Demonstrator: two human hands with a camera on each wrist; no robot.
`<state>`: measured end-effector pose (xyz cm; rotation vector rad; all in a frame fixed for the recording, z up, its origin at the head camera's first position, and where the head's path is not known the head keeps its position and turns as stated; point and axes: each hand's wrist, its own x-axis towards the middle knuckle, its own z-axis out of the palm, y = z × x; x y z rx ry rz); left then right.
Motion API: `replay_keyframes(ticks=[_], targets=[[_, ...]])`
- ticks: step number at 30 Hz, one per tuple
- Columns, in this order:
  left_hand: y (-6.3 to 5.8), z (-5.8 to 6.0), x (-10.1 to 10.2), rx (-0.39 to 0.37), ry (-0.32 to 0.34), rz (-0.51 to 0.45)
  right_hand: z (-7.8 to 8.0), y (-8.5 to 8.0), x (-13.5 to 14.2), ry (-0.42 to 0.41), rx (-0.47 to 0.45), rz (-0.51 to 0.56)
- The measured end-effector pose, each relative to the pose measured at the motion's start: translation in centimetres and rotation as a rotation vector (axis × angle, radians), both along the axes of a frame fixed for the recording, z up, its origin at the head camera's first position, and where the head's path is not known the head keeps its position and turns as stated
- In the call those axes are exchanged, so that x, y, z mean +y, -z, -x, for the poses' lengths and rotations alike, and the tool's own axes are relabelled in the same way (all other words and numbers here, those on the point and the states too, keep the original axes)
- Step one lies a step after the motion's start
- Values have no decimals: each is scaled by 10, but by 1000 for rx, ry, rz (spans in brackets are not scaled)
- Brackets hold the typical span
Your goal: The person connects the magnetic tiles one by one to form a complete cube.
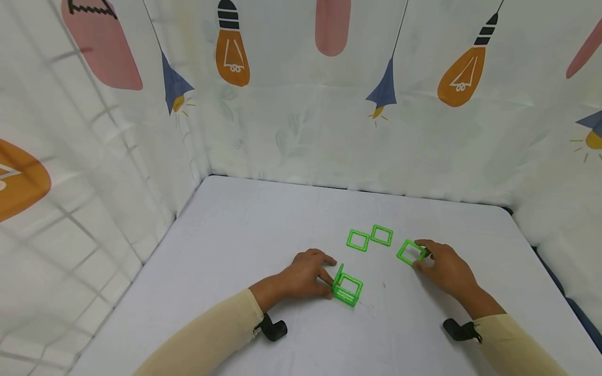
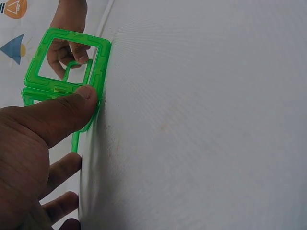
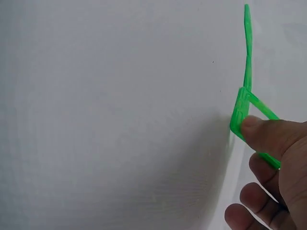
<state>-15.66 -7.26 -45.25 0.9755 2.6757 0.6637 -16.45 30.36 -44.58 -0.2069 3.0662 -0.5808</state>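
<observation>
My left hand (image 1: 308, 274) grips a small structure of joined green square frames (image 1: 350, 298) on the table. One of its frames stands upright, and in the left wrist view the thumb (image 2: 86, 98) presses along an edge of the structure (image 2: 103, 62). Over to the right, my right hand (image 1: 444, 266) pinches an open green square frame (image 1: 403, 249) between thumb and fingers. The right wrist view shows the thumb (image 3: 254, 127) flat against this frame (image 3: 239, 110), with the other fingers curled below.
Two more green square frames, a left one (image 1: 349, 238) and a right one (image 1: 382, 227), lie flat beyond my hands on the white-covered table (image 1: 244, 219). A printed curtain (image 1: 291, 130) hangs along the table's far edge and left side. Each sleeve carries a black wrist camera.
</observation>
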Motion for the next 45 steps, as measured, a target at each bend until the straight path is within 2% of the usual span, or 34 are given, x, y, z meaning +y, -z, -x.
replay_keyframes(ticks=[15,34,45], targets=[[2,3,-1,-8,-10,3,-10,-9,-8,7,91,5],[2,0,-1,6,3,-3,-22,-18,-35,-90,243,13],[-1,-1,1,-7,-8,15,-27,-24,-52,-143,267,0]])
